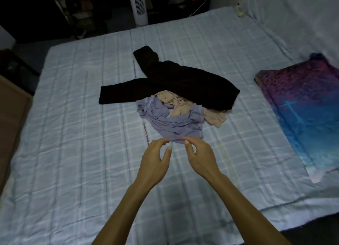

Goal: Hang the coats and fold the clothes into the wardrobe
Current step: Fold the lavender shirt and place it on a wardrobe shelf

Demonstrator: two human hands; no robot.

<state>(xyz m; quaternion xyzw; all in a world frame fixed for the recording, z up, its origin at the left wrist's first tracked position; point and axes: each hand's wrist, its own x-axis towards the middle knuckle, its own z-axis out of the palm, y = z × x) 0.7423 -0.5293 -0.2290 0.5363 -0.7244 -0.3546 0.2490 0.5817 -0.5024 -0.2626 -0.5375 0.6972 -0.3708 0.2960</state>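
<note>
A pile of clothes lies in the middle of the bed (pixel 73 134). A black coat (pixel 183 79) is spread at the back with its sleeves out. In front of it a lilac garment (pixel 174 123) is crumpled over a beige garment (pixel 214 118). My left hand (pixel 156 162) hovers just short of the lilac garment's near edge, fingers curled and apart, holding nothing. My right hand (pixel 200 156) is beside it, its fingertips touching that near edge; whether it has pinched the cloth is unclear.
The bed has a pale blue checked cover. A purple and blue patterned cloth (pixel 300 105) lies on the right. A white tower fan (pixel 139 6) stands beyond the bed. A brown piece of furniture (pixel 12 123) is at the left edge.
</note>
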